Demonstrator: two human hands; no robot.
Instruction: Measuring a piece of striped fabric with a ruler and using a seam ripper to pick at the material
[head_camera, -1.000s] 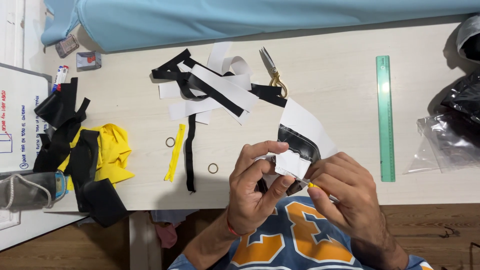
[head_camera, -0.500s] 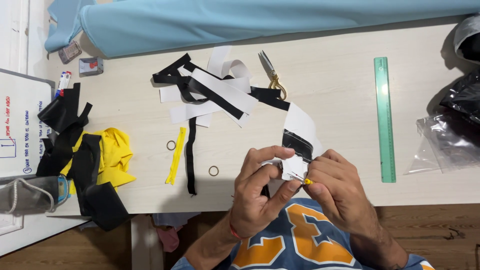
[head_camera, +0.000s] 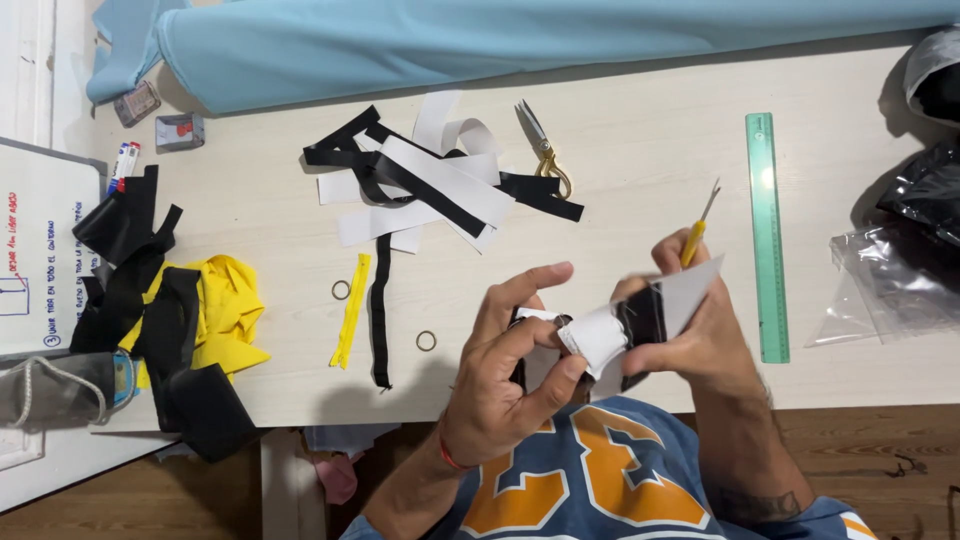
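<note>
Both hands hold a black-and-white strap piece (head_camera: 640, 315) over the table's near edge. My left hand (head_camera: 510, 370) pinches its white folded end between thumb and fingers. My right hand (head_camera: 700, 325) grips the black middle and white far end, and also holds a yellow-handled seam ripper (head_camera: 697, 232) whose metal tip points up and away. A red band circles my left wrist.
A pile of black and white straps (head_camera: 430, 180) with gold scissors (head_camera: 545, 155) lies mid-table. Two metal rings (head_camera: 427, 341), a yellow strip (head_camera: 351, 310), a green ruler (head_camera: 767, 230), yellow and black fabric (head_camera: 180, 320), a blue fabric roll (head_camera: 520, 40) and plastic bags (head_camera: 900, 270) surround them.
Both hands rose and shifted right with the strap piece. The right hand turned, so the seam ripper now points up over the table; the strap's white end folded over.
</note>
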